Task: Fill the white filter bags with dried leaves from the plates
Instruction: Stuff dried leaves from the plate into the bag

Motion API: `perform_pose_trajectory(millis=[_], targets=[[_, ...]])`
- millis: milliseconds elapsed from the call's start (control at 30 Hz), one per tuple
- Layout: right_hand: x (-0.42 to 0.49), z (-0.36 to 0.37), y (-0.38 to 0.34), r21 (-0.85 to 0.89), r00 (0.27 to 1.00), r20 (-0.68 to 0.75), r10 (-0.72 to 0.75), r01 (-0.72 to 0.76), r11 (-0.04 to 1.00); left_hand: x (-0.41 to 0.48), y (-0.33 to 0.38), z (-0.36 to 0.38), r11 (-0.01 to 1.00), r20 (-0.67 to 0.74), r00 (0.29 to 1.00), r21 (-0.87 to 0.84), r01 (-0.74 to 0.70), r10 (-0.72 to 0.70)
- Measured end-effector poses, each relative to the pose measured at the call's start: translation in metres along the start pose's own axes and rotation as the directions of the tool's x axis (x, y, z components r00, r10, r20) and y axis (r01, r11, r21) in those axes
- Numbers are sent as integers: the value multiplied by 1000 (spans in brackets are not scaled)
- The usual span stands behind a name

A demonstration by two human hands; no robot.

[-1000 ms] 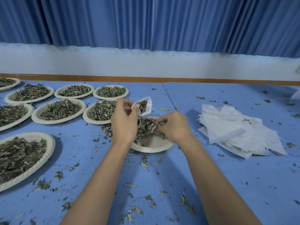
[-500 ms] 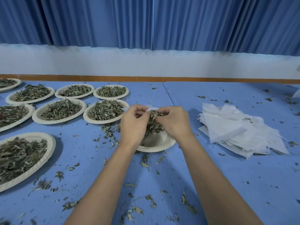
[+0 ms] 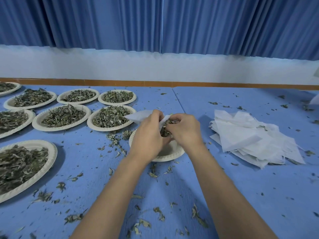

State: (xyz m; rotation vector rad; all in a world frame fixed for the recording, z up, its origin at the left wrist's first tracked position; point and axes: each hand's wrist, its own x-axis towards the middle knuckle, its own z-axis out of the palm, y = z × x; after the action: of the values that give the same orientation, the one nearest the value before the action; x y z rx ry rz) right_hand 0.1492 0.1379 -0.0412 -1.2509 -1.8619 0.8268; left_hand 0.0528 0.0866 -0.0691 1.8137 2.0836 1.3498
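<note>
**Q:** Where are the hands?

**A:** Both meet at the middle of the view, above a nearly bare paper plate (image 3: 170, 153). The left hand (image 3: 148, 135) has its fingers curled around a white filter bag (image 3: 138, 116), whose free corner points toward ten o'clock. The right hand (image 3: 185, 131) is pressed against the left, its fingers bunched together and pinching a clump of dried leaves (image 3: 165, 125) at what seems to be the bag's mouth (the knuckles hide the opening itself).

**Q:** What surrounds them?

**A:** A blue table (image 3: 250, 195). At three o'clock from the hands, well apart, lies a loose pile of empty bags (image 3: 250, 135). From nine to eleven o'clock sit paper plates heaped with leaves, and the closest full plate (image 3: 110, 118) is just beside the bag's corner. Another heaped plate (image 3: 51, 152) at eight o'clock is cut off by the frame edge. Leaf crumbs (image 3: 158, 213) are scattered across the table, many of them at six o'clock between the forearms. A pleated blue curtain (image 3: 155, 23) hangs at twelve o'clock.
</note>
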Motion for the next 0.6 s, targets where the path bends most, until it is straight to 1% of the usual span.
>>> perform_pose_trajectory(millis=[67, 167, 367, 467, 533, 600], targets=[[0, 2, -3, -66, 1000, 13, -28, 29, 997, 0, -3, 0, 1000, -25, 999, -5, -26, 26], [4, 1, -5, -154, 998, 38, -55, 60, 986, 0, -5, -1, 997, -13, 1000, -79, -19, 18], [2, -5, -4, -70, 993, 114, -25, 33, 997, -1, -3, -2, 979, -33, 998, -198, 42, -49], [3, -11, -5, 85, 971, 231, 61, -83, 993, 1, -3, -2, 979, -56, 997, -198, 41, -53], [3, -15, -5, 197, 928, 354, 120, -199, 960, 1, -5, -2, 976, -64, 995, -209, 58, -73], [4, -18, -5, 272, 889, 430, 155, -291, 917, 2, -8, -2, 968, -75, 991, -237, 86, -106]])
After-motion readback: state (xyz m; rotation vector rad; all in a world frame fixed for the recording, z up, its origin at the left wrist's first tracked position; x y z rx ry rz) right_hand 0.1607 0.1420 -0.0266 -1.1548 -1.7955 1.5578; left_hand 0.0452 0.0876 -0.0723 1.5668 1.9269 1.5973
